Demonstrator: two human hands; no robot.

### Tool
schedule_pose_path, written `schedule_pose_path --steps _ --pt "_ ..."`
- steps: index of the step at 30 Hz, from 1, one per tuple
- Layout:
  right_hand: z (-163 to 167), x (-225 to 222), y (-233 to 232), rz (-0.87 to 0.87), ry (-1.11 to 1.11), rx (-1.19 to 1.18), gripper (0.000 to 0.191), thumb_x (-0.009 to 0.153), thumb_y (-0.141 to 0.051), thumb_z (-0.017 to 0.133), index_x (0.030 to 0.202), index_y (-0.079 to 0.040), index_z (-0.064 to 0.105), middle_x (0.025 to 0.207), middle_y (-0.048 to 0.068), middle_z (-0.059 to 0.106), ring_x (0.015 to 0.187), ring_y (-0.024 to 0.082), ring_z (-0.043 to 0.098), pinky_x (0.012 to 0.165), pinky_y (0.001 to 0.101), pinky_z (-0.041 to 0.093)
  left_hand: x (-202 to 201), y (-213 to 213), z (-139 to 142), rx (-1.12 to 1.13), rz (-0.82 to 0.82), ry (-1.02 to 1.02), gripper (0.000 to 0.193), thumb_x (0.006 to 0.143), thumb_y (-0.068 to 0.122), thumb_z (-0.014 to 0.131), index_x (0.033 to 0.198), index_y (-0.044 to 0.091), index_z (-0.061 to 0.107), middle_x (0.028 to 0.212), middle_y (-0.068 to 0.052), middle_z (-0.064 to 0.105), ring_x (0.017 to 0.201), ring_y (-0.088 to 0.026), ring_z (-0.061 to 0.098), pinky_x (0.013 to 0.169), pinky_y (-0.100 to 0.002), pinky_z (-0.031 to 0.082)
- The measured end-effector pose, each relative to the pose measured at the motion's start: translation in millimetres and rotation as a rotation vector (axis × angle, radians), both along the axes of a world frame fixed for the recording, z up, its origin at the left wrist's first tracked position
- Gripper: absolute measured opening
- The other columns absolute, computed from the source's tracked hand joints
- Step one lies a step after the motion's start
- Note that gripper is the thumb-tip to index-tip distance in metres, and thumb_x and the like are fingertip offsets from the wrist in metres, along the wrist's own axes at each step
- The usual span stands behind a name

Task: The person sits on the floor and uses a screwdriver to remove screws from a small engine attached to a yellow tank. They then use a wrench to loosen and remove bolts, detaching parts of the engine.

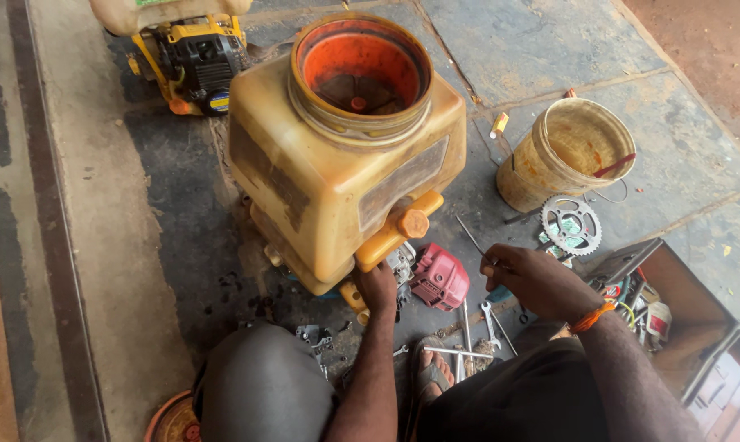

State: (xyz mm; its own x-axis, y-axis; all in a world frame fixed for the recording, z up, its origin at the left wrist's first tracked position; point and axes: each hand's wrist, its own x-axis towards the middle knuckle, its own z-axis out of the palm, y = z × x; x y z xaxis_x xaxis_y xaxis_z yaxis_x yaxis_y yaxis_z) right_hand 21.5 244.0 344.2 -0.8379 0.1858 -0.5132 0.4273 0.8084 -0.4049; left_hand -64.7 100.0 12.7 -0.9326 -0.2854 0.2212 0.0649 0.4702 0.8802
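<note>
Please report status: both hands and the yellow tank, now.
Left hand under yellow tank. Right hand gripping thin metal rod. Red engine cover between hands.

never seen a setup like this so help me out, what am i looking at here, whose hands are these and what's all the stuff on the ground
This one picture comes from a camera worn on a person's head, looking down at their own knees and two bare hands. They sit low on a stone floor.

In front of them stands a big yellowed plastic tank with a wide open mouth, orange inside. The left hand rests at its base, near an orange cap. The right hand holds a thin metal rod.

Around them lie a red engine cover, spanners, a toothed sprocket, a stained bucket, an open toolbox, and a yellow engine behind the tank.
</note>
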Motion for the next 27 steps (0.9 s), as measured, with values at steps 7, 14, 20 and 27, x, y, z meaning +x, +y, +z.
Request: schedule_pose_path --steps 7,14,20,27 --pt "1.0 -3.2 -8.1 -0.006 -0.009 0.000 0.030 0.097 -0.034 0.055 0.111 -0.011 0.070 0.087 0.004 0.082 0.085 0.020 0.078 0.081 0.0372 0.058 -4.0 2.9 -4.3 0.004 0.025 -0.050 0.027 0.090 0.011 0.068 0.112 -0.004 0.065 0.106 -0.028 0.070 0.101 -0.050 0.063 0.086 -0.054 0.051" --pt "1.2 -5.9 -9.7 0.007 -0.003 0.011 0.031 0.097 -0.035 0.055 0.112 -0.012 0.070 0.087 0.004 0.082 0.085 0.020 0.078 0.081 0.0373 0.058 -10.9 2.6 -9.4 0.086 -0.007 0.019 0.020 0.092 0.011 0.067 0.108 -0.001 0.068 0.104 -0.024 0.073 0.100 -0.047 0.066 0.085 -0.052 0.052" --pt "1.1 -6.9 -9.6 0.023 -0.011 0.001 0.031 0.098 -0.035 0.055 0.113 -0.012 0.070 0.088 0.003 0.082 0.084 0.018 0.079 0.080 0.0364 0.059 -3.6 1.0 3.7 0.049 0.015 -0.025 0.029 0.091 0.013 0.069 0.114 -0.004 0.065 0.106 -0.028 0.070 0.101 -0.049 0.065 0.083 -0.053 0.051" --pt "-2.7 -7.4 -2.3 0.056 0.058 -0.029 0.029 0.097 -0.033 0.057 0.112 -0.011 0.068 0.086 0.004 0.081 0.082 0.018 0.078 0.077 0.0363 0.059 -13.5 3.3 0.2 0.114 -0.024 -0.048 0.028 0.092 0.013 0.067 0.115 -0.002 0.065 0.110 -0.027 0.071 0.107 -0.048 0.064 0.088 -0.053 0.051"
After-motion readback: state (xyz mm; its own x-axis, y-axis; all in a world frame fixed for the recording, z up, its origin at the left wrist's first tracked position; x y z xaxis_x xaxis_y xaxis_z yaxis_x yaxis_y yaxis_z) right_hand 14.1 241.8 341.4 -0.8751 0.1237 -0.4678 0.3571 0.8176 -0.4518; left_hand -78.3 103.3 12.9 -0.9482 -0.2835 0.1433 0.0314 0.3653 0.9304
